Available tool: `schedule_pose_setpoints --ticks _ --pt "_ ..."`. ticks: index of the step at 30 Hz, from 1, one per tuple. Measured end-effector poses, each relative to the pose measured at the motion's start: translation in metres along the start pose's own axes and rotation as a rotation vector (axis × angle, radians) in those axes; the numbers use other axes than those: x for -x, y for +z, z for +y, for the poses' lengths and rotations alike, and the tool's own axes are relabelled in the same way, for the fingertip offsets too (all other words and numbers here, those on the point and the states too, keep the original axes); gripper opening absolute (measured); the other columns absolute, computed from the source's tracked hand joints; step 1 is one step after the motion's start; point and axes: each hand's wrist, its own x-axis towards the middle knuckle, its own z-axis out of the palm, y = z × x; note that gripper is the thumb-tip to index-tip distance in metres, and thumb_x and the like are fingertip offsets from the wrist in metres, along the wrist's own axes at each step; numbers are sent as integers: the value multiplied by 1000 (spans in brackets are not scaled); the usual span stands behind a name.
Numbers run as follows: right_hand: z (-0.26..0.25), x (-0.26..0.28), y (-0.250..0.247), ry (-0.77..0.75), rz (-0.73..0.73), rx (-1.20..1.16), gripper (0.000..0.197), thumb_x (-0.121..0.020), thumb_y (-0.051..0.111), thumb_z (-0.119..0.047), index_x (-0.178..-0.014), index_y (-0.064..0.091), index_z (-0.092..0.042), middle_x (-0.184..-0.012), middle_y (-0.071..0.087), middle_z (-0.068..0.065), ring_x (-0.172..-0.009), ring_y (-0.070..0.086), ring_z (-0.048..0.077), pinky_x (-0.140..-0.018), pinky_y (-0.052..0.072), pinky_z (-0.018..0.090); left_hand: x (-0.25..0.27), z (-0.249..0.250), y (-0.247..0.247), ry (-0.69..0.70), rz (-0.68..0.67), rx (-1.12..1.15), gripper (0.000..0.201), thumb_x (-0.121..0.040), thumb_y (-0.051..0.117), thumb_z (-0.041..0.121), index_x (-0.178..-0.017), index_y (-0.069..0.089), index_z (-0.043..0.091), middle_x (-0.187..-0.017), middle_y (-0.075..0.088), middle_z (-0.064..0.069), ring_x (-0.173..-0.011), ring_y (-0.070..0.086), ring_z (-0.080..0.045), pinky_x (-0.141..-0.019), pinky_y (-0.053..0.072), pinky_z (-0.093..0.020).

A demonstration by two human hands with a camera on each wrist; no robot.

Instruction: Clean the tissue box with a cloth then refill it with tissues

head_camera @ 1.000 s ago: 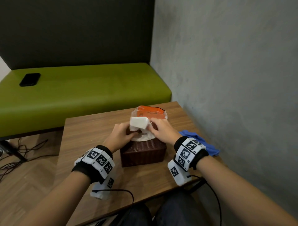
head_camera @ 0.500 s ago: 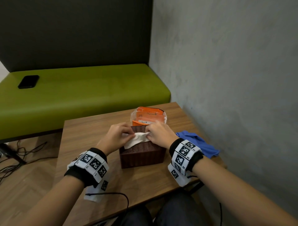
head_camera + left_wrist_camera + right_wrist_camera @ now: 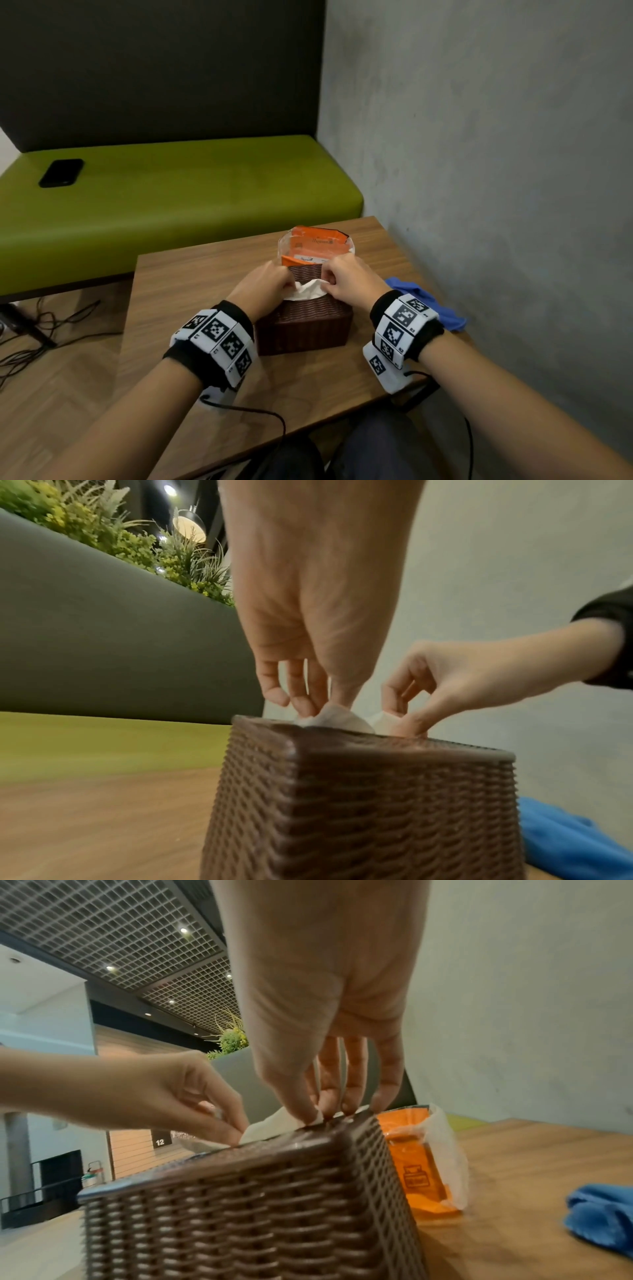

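Head view: tissue [image 3: 310, 290] atop tissue box [image 3: 305, 325], pinched between both hands' fingers [image 3: 286, 279].

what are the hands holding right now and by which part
Both hold the white tissue sticking out of the brown wicker tissue box. The left hand pinches its left edge, the right hand its right edge, just above the box's top.

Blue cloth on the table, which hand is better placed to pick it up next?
Right. The blue cloth lies just beside the right hand, on the tissue box's right. The left hand would have to cross over the box.
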Motion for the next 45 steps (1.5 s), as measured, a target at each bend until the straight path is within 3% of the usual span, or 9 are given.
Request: schedule_pose_setpoints --ticks 4,7,13,15,19,21,24,31,45 --pt "5 0 -4 29 -9 -134 19 -79 70 -28 -83 67 -10 -72 61 -2 -70 58 13 -65 49 30 15 -11 -5 -23 155 169 14 -83 63 19 -89 72 9 -90 74 -8 -79 65 -18 -67 49 -27" --pt "8 1 -6 34 -28 -150 15 -76 74 -22 -84 68 -11 -72 61 -3 -70 60 12 -67 52 29 22 -15 -10 6 78 156 17 -82 66 21 -91 74 10 -94 74 -5 -80 60 -10 -67 43 -15" --pt "5 1 -3 44 4 -124 4 -81 68 -14 -83 69 -10 -81 68 4 -77 63 17 -74 55 37 13 -6 -11 -51 -101 -83 24 -93 48 26 -107 66 22 -116 67 5 -114 48 -21 -95 32 -37" --pt "4 1 -3 21 -3 -89 5 -84 66 -13 -86 69 -11 -84 69 6 -76 61 18 -75 55 39 9 -1 -14 -48 -88 -86 22 -90 50 17 -104 67 19 -112 68 0 -111 53 -24 -93 38 -39" --pt "5 1 -3 19 25 -105 15 -87 61 -7 -97 71 -7 -100 71 10 -93 64 23 -85 50 33 4 1 -13 -76 137 -70 16 -82 51 6 -86 67 10 -89 69 -15 -87 63 -35 -68 48 -40" --pt "5 2 -2 36 56 -140 18 -88 59 -9 -102 70 -7 -102 72 10 -96 64 22 -86 50 33 4 -1 -10 -90 212 57 11 -82 56 10 -82 67 8 -84 70 -15 -81 64 -34 -64 50 -39" --pt "5 4 -1 50 76 -178 18 -84 66 -21 -100 66 -12 -85 69 3 -80 62 16 -75 52 33 8 2 -6 -71 147 229 20 -76 72 29 -81 70 10 -81 73 -5 -74 65 -18 -58 45 -24" --pt "3 2 3 64 113 -134 10 -84 66 -15 -90 71 -9 -92 72 9 -87 65 21 -78 52 33 9 0 1 -129 192 214 9 -81 64 13 -86 71 10 -92 74 -9 -86 67 -22 -72 49 -28" --pt "5 5 7 99 137 -206 25 -87 62 -26 -106 61 -10 -85 60 1 -77 54 15 -75 49 35 10 -5 12 -72 312 216 16 -82 53 13 -94 62 8 -90 69 -12 -85 63 -32 -68 47 -38"
